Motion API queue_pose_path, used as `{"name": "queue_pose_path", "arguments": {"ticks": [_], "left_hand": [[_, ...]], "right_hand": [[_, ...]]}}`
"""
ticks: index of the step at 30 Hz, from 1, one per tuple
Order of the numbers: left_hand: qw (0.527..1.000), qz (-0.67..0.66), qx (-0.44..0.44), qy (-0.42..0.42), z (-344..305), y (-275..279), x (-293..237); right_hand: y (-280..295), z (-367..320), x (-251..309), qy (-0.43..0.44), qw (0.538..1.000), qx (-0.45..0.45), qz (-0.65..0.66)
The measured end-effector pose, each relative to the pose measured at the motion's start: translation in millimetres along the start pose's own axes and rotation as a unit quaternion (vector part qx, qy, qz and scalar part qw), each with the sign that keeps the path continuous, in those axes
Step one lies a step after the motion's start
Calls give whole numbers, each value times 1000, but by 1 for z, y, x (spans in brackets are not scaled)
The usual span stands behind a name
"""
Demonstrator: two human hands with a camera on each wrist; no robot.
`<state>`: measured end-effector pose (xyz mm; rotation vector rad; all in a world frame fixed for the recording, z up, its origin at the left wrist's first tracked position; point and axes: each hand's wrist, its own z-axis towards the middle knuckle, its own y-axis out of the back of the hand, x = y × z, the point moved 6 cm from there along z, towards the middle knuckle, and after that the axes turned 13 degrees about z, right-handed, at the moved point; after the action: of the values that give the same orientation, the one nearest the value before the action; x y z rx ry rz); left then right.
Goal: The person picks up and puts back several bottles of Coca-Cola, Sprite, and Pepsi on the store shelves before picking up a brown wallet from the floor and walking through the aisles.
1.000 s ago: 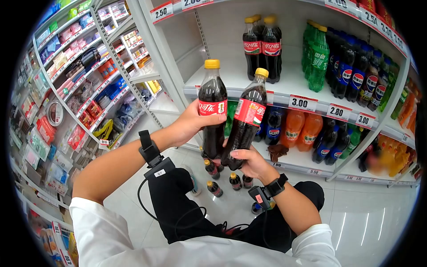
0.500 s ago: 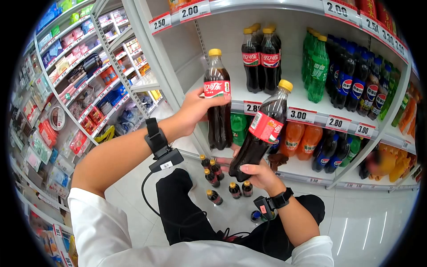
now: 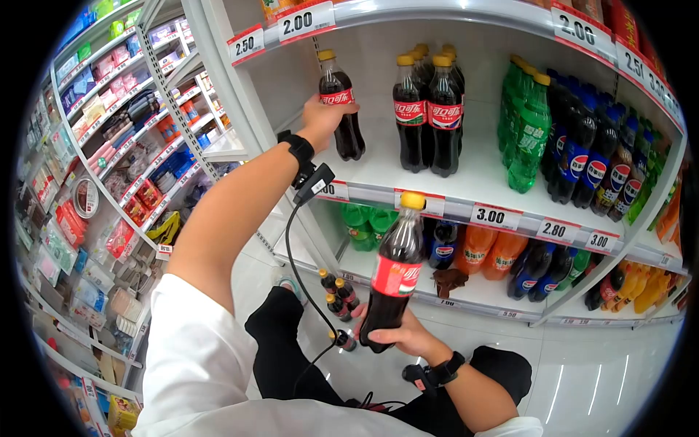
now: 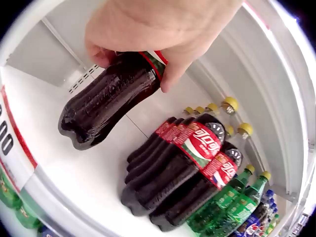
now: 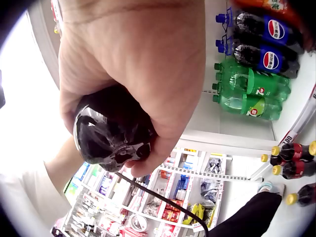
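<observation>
My left hand (image 3: pixel 325 121) grips a cola bottle (image 3: pixel 349 138) by its red label, upright over the left end of the middle shelf; whether its base touches the shelf I cannot tell. In the left wrist view this bottle (image 4: pixel 108 101) is beside a group of cola bottles (image 4: pixel 170 173). Lower down, my right hand (image 3: pixel 408 336) holds a second cola bottle (image 3: pixel 389 291) around its lower part, slightly tilted, in front of the shelf edge. The right wrist view shows the base of that bottle (image 5: pixel 113 131) within the curled fingers of the hand (image 5: pixel 143 64).
Standing cola bottles (image 3: pixel 445 116), green bottles (image 3: pixel 530 138) and blue-capped bottles (image 3: pixel 575 156) share the middle shelf (image 3: pixel 378 164). Orange bottles (image 3: pixel 480 247) stand below. Several small cola bottles (image 3: pixel 338 306) are on the floor by my legs. A cable hangs from the left wrist.
My left hand has moved up and forward with its bottle, from in front of the shelf to over it. The right hand's bottle has moved lower and left, and is more upright.
</observation>
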<state>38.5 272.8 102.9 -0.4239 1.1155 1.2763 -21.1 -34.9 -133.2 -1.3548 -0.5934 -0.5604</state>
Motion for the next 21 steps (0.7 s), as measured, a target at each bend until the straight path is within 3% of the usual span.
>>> {"name": "queue_pose_path", "arguments": {"ticks": [4, 6, 9, 13, 21], "left_hand": [[999, 39, -4, -31, 47, -16, 29], [991, 120, -14, -64, 59, -21, 30], [982, 184, -4, -29, 72, -34, 37], [980, 186, -33, -68, 84, -50, 42], [987, 143, -2, -73, 119, -89, 54]], "right_hand": [[9, 5, -16, -31, 999, -12, 0], [13, 7, -22, -44, 999, -24, 3], [22, 13, -25, -70, 996, -38, -29], [30, 24, -27, -78, 996, -49, -21], [37, 40, -21, -100, 994, -45, -9]]}}
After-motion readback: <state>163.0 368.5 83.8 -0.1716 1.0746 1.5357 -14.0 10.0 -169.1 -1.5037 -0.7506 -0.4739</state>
